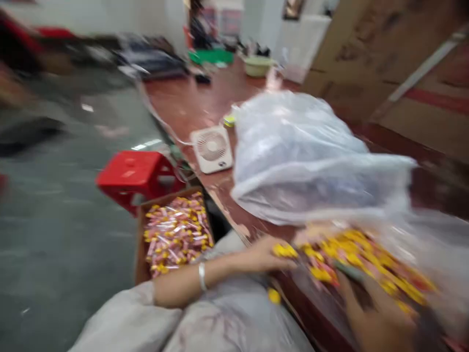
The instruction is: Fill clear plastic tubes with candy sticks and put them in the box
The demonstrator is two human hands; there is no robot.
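Observation:
My left hand (266, 254), with a pale bracelet at the wrist, is closed on small yellow pieces (285, 251) at the table's near edge. Beside it lies a pile of small yellow-and-pink pieces (351, 252) on the tabletop. My right hand (381, 313) is over the near side of this pile, smeared by motion. A dull green, elongated thing (348, 270) shows at its fingers; I cannot make out what it is or whether it is gripped. One yellow piece (274, 296) is apart from the pile, near my lap.
A cardboard box (141, 259) full of similar wrapped pieces stands left of my legs, near a red stool (128, 168). On the red-brown table (172, 100) are a small white fan (211, 149) with a cord and a big filled plastic bag (293, 137). Large cartons (366, 63) rise behind.

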